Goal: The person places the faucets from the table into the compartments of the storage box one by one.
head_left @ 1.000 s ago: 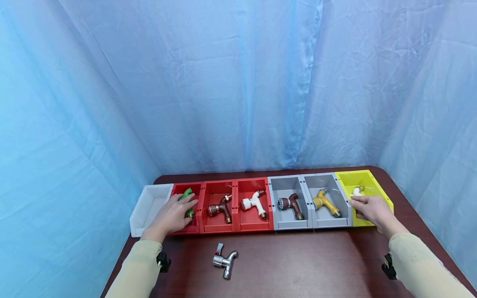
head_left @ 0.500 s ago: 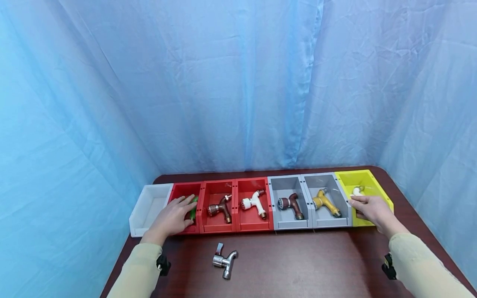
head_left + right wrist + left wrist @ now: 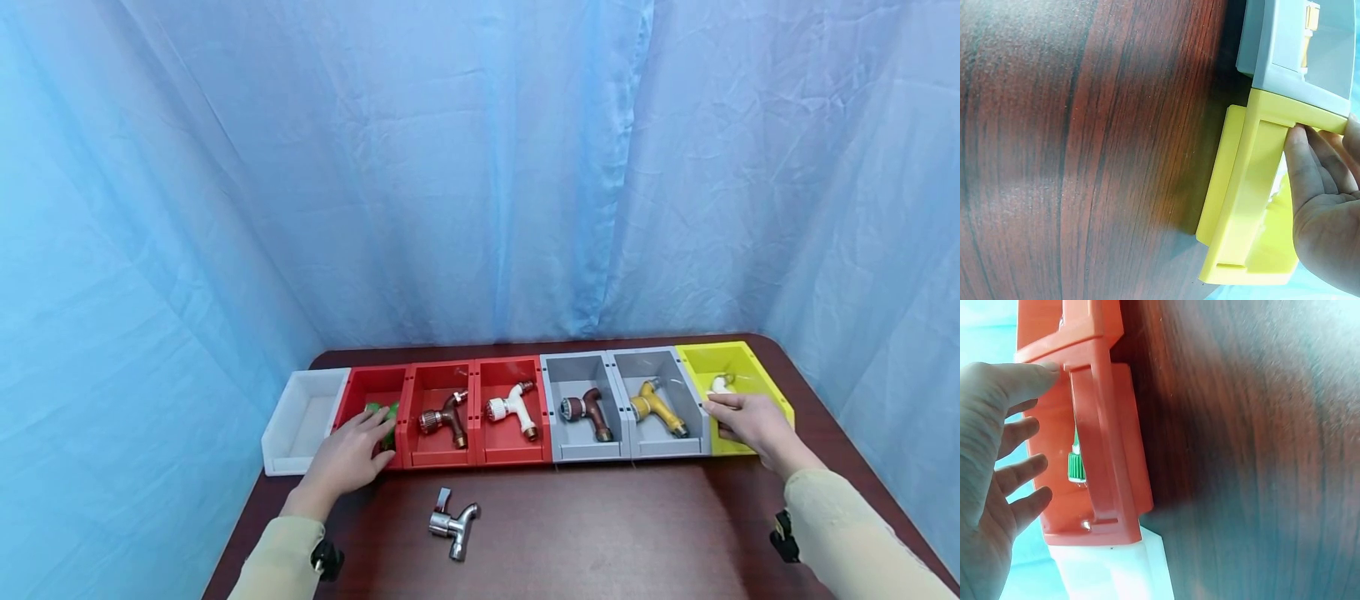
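Note:
My left hand (image 3: pixel 350 455) is held over the front of a red bin (image 3: pixel 375 380), its fingers spread and loosely bent. A green faucet (image 3: pixel 392 414) lies inside, partly hidden by the fingers; in the left wrist view its green ribbed end (image 3: pixel 1076 467) shows apart from them. At the right end of the row, my right hand (image 3: pixel 757 427) pinches the side wall of a yellow bin (image 3: pixel 1241 187) where it meets a grey bin (image 3: pixel 1297 90). A white faucet (image 3: pixel 722 383) lies in the yellow bin, partly behind that hand.
A chrome faucet (image 3: pixel 453 527) lies on the brown table (image 3: pixel 600 533) before the row. Between my hands, bins hold a bronze faucet (image 3: pixel 447 419), a white-and-bronze one (image 3: pixel 514 411), a dark red one (image 3: pixel 587 414) and a yellow one (image 3: pixel 657 409). A white bin (image 3: pixel 300 417) ends the row left.
My left hand has drawn back toward the front of the red bin, and the green faucet now sits nearer the bin's front right. My right hand stays at the yellow bin.

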Tool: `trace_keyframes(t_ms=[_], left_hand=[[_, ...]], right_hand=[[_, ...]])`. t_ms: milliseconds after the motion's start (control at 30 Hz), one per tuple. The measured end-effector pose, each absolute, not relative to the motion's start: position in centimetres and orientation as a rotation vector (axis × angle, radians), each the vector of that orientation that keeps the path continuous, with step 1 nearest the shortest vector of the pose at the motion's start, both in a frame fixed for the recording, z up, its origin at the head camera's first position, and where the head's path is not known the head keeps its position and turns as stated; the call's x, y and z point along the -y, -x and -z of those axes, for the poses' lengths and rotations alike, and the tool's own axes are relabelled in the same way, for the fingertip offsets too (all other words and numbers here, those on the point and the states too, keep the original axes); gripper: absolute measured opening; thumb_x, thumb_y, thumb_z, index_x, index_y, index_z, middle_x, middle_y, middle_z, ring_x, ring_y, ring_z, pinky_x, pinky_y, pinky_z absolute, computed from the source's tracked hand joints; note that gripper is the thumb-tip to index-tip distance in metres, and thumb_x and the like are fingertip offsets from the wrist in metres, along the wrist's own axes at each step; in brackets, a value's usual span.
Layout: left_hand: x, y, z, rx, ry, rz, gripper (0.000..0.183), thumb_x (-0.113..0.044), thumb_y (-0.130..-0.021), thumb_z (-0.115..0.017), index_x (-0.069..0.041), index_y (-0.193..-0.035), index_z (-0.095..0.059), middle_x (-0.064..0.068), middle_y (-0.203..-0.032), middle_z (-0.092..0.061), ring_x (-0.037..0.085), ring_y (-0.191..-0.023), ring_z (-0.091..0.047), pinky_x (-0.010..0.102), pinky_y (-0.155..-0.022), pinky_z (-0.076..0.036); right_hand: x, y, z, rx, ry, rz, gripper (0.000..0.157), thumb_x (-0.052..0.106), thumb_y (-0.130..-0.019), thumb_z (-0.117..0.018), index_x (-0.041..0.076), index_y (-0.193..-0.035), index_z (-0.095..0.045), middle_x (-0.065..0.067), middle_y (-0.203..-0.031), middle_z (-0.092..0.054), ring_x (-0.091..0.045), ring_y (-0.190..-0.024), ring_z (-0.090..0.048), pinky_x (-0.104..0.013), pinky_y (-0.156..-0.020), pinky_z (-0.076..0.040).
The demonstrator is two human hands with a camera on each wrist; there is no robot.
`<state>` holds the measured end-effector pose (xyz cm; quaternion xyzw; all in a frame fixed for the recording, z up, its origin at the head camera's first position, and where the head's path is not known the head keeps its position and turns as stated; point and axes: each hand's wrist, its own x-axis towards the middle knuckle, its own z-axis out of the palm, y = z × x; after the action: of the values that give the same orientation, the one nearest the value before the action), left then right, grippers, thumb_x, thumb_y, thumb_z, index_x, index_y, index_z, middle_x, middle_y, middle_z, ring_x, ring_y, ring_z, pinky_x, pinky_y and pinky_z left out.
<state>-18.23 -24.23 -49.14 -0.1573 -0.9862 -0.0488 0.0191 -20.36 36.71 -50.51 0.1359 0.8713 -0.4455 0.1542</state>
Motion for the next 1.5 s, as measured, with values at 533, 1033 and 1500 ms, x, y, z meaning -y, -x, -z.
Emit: trace_keyframes(t_ms=[533,1033,1500], left_hand=[[23.4,16.3,49.6,2.979,0.441,0.178,0.076,-0.039,-0.072,-0.078,-0.016,-0.137,-0.048,0.008,-0.140,-0.044,0.033,-0.126,-0.041,0.052,-0.085,-0.048],[22.2,14.6,50.4,2.903,0.507,0.255,0.068,-0.038,-0.073,-0.078,-0.022,-0.134,-0.052,0.001,-0.141,-0.043,0.028,-0.128,-0.040,0.049,-0.088,-0.047],[20.1,13.3,50.7,2.896,0.707,0.143,0.066,-0.046,-0.076,-0.071,-0.028,-0.136,-0.050,-0.002,-0.144,-0.039,0.025,-0.135,-0.029,0.047,-0.107,-0.027]], right_hand=[[-36.7,20.3,50.6,-2.494,-0.395,1.292,0.073,0.049,-0.087,-0.057,0.001,-0.138,-0.039,-0.029,-0.133,-0.041,-0.018,-0.091,-0.061,-0.035,-0.077,-0.054],[-36.7,20.3,50.6,-2.494,-0.387,1.308,0.072,0.048,-0.088,-0.057,0.001,-0.139,-0.039,-0.028,-0.133,-0.041,-0.020,-0.094,-0.060,-0.035,-0.077,-0.054],[-36.6,20.2,50.6,-2.505,-0.373,1.314,0.071,0.048,-0.088,-0.057,0.001,-0.138,-0.040,-0.028,-0.133,-0.041,-0.022,-0.095,-0.060,-0.034,-0.077,-0.054]])
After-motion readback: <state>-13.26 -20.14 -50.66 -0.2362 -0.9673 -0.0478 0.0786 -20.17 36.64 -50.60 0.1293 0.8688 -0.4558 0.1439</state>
